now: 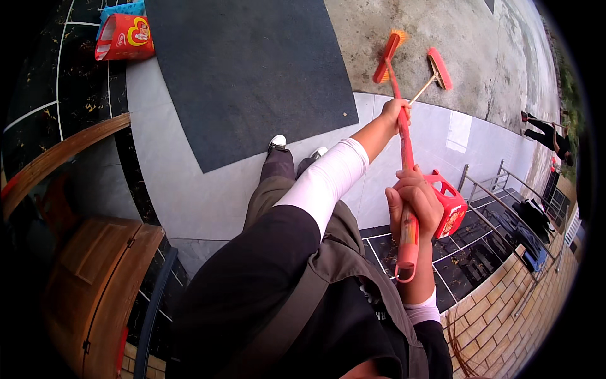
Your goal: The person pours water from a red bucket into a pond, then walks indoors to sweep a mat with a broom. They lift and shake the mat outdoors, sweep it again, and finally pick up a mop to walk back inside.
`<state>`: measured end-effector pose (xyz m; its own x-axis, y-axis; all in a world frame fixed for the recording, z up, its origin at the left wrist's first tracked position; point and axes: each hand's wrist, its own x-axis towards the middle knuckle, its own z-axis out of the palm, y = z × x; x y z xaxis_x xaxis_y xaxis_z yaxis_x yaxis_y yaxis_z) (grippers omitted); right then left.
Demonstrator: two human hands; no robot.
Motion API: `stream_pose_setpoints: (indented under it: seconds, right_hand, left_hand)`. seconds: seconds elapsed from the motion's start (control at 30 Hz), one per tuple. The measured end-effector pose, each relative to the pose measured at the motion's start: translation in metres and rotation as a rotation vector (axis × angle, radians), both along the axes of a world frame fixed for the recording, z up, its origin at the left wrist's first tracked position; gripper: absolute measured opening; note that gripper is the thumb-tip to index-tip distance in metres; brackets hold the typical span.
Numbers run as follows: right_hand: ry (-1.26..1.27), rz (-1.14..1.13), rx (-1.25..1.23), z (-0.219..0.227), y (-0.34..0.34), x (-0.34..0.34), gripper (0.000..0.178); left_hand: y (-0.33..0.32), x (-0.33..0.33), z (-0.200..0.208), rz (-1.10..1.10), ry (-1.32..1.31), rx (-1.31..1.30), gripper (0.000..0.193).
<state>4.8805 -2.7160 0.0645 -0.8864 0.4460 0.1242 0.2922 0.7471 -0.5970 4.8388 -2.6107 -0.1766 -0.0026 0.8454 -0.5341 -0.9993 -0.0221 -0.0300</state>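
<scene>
A broom with a red handle point(406, 145) slants across the right of the view, its red head point(383, 66) and orange bristles over the concrete. My left hand point(394, 115) is closed round the upper part of that handle. Lower down, near the end with the hanging loop, my right hand point(416, 201) wraps round it too. A second brush point(440, 68) with a pinkish-red head and a thin pale handle lies beyond. Its handle runs back toward my left hand, and I cannot tell whether the fingers touch it.
A dark mat point(252, 76) lies ahead of my shoes point(278, 142). At right are a red plastic stool point(449, 205) and a metal rack point(499, 180) with dark cloths. A red bag point(126, 39) stands far left, near a wooden door point(101, 278). Another person point(550, 136) is far right.
</scene>
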Motion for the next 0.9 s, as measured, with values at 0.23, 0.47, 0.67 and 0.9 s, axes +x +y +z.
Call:
stream_pose_setpoints:
  seconds: [0.23, 0.47, 0.67, 0.9]
  right_hand:
    - [0.362, -0.338, -0.024, 0.094, 0.009, 0.078, 0.044]
    - [0.351, -0.429, -0.643, 0.049, 0.023, 0.127, 0.030]
    - [0.070, -0.262, -0.319, 0.001, 0.047, 0.113, 0.019]
    - [0.077, -0.114, -0.093, 0.021, 0.041, 0.118, 0.032]
  left_hand:
    - [-0.015, 0.061, 0.125, 0.053, -0.212, -0.092, 0.012]
    - [-0.111, 0.117, 0.066, -0.032, -0.301, -0.831, 0.008]
    - [0.005, 0.136, -0.011, -0.027, -0.351, -0.227, 0.007]
    - [0.038, 0.086, 0.047, 0.060, -0.162, 0.028, 0.010]
